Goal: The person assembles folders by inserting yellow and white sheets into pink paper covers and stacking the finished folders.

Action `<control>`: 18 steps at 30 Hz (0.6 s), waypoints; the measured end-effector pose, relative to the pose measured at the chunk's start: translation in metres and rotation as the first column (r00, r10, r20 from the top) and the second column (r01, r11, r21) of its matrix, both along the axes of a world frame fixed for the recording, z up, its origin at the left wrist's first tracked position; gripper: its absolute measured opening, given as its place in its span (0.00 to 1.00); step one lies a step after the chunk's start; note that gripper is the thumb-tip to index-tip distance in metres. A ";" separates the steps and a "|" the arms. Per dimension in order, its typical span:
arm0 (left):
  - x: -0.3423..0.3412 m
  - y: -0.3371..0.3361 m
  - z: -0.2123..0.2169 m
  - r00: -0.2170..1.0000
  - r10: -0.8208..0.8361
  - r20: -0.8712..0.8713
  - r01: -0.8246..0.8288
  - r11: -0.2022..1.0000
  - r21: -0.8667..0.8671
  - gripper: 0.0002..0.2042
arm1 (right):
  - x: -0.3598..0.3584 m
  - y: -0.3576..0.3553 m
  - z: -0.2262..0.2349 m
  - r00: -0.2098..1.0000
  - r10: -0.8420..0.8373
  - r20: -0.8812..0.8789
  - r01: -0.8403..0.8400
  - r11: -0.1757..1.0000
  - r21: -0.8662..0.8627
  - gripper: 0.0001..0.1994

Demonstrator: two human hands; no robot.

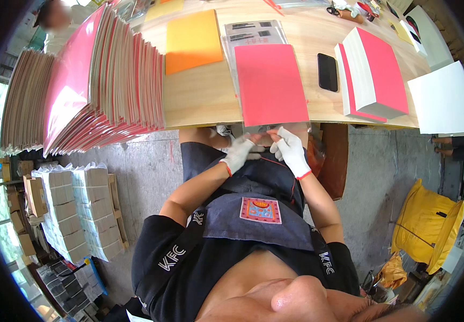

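Note:
A pink booklet [272,86] lies at the table's near edge, directly in front of me. Clear plastic from a sleeve [301,129] shows below it and hangs past the edge. My left hand [239,152], in a white glove with bare fingertips, is closed with thumb and fingers at this plastic. Close beside it, my right hand [290,146], gloved the same way, pinches at the plastic too. Partly covered by the booklet's far end are clear sleeves [256,33] with dark and red print.
Tall stacks of pink sleeved booklets [124,75] fill the table's left. An orange sheet [194,40] lies farther back. To the right are a black phone [327,72], thick pink-covered stacks [379,70] and white paper [441,99]. Wrapped bundles [81,209] and a yellow sack [428,228] stand on the floor.

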State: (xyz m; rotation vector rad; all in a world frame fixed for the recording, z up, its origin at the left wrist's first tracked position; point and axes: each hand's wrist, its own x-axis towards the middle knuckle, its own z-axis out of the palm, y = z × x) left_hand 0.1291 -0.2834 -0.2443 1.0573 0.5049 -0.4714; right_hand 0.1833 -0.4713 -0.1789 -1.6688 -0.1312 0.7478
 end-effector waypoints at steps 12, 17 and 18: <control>0.014 0.046 -0.023 0.997 0.064 0.035 -0.065 0.997 0.046 0.12 | 0.015 0.066 -0.016 0.395 0.676 0.623 -0.029 0.687 -0.727 0.06; 0.004 0.049 -0.037 0.984 0.100 0.147 -0.139 0.950 0.280 0.12 | 0.029 -0.007 0.018 0.963 -0.210 0.166 0.195 0.976 0.101 0.04; 0.003 0.048 -0.024 0.986 0.077 0.151 -0.118 0.952 0.283 0.12 | 0.044 -0.042 0.006 0.796 -0.533 0.289 0.547 0.837 0.038 0.01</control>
